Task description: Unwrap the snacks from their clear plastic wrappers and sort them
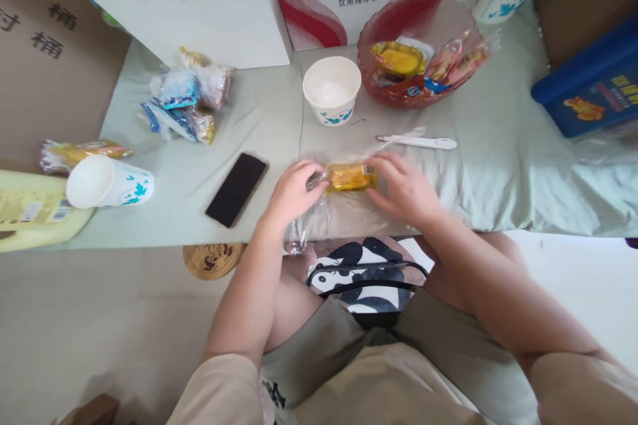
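A small yellow snack packet (349, 176) lies between my hands near the table's front edge. My left hand (295, 191) is closed, thumb and fingers pinched on crinkled clear plastic (316, 180) at the packet's left end. The packet's right end is in the fingers of my right hand (406, 187), which look slightly blurred. More clear film spreads under and below the packet, over the table edge. Just beyond my right hand rests a white craft knife (423, 142). Left of my left hand lies a black phone (237, 190).
A paper bowl (332, 89) and a pink bowl (399, 98) of wrapped snacks stand ahead. Several packets (182, 93) are piled at left, near a tipped paper cup (127, 182) and a yellow jug (30, 209). Cartons (184, 6) line the back; a blue container (593, 83) stands right.
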The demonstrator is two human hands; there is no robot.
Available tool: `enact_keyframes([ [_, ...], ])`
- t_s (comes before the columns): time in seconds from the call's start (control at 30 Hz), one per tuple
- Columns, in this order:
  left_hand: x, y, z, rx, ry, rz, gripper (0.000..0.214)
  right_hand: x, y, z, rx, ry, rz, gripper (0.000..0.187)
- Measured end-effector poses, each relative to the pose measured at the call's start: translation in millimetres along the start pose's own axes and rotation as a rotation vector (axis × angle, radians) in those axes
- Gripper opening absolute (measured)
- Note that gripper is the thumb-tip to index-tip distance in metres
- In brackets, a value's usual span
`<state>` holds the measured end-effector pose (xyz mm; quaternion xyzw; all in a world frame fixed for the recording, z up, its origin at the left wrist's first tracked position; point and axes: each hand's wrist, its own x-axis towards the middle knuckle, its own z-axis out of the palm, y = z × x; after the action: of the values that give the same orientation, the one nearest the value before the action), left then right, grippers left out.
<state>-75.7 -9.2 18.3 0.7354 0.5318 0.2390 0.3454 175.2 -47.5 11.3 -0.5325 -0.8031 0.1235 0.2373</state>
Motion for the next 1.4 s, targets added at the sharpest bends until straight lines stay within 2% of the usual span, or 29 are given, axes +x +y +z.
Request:
enact_keyframes([
  [0.03, 2, 2, 3.0, -0.114, 0.008, -0.052, 0.016, 2, -1, 4, 0.023, -0.024, -0.060, 0.049],
  [0.1, 6, 6, 6.3, -0.408, 0.042, -0.177, 0.020, 5, -1, 10, 0.046, -0.063, -0.099, 0.054],
  [0.17, 9, 11, 6.6, -0.672, 0.080, -0.282, 0.024, 7, 2, 11, 0.062, -0.058, -0.060, 0.055],
  [0.23, 12, 14, 5.6, -0.800, 0.144, -0.344, 0.025, 6, 7, 8, 0.127, -0.040, -0.026, 0.051],
  [0.37, 17, 13, 5.6, -0.814, 0.269, -0.393, 0.019, -8, 15, -6, 0.319, 0.055, -0.019, 0.048],
  [0.5, 20, 10, 8.0, -0.782, 0.234, -0.385, 0.015, -11, 22, -26, 0.352, 0.254, 0.091, 0.049],
  [0.6, 22, 12, 8.3, -0.765, 0.227, -0.377, 0.015, 20, 37, -55, 0.170, 0.388, 0.170, 0.043],
  [0.73, 24, 15, 5.5, -0.757, 0.222, -0.363, 0.015, 81, 60, -110, -0.082, 0.435, 0.268, 0.044],
  [0.83, 25, 16, 2.1, -0.772, 0.222, -0.371, 0.014, 97, 54, -132, -0.144, 0.512, 0.209, 0.036],
  [0.87, 26, 16, 1.3, -0.773, 0.224, -0.374, 0.014, 92, 47, -130, -0.139, 0.523, 0.145, 0.031],
  [0.93, 29, 13, 0.5, -0.755, 0.220, -0.376, 0.014, 72, 29, -110, -0.118, 0.514, -0.017, 0.021],
  [1.0, 32, 7, 1.1, -0.708, 0.217, -0.380, 0.012, 42, 14, -76, -0.029, 0.330, -0.174, 0.020],
  [1.07, 34, 0, 1.6, -0.630, 0.287, -0.385, 0.011, 14, 5, -39, 0.084, 0.102, -0.288, 0.022],
  [1.1, 34, -3, 1.3, -0.571, 0.364, -0.378, 0.017, 2, 2, -22, 0.122, 0.017, -0.304, 0.025],
  [1.17, 28, -6, -0.7, -0.406, 0.549, -0.302, 0.032, -15, 1, 2, 0.122, -0.075, -0.267, 0.033],
  [1.2, 23, -5, -2.2, -0.311, 0.613, -0.231, 0.035, -20, 1, 8, 0.098, -0.108, -0.233, 0.039],
  [1.23, 16, -2, -3.3, -0.224, 0.622, -0.147, 0.033, -24, 1, 11, 0.067, -0.140, -0.200, 0.045],
  [1.27, 8, 2, -3.7, -0.154, 0.568, -0.060, 0.027, -27, 3, 12, 0.034, -0.174, -0.176, 0.053],
  [1.3, 1, 8, -2.6, -0.107, 0.450, 0.019, 0.019, -29, 4, 10, 0.006, -0.209, -0.165, 0.062],
  [1.4, -17, 22, 9.7, -0.031, -0.020, 0.174, 0.006, -31, 10, 0, -0.047, -0.284, -0.170, 0.085],
])
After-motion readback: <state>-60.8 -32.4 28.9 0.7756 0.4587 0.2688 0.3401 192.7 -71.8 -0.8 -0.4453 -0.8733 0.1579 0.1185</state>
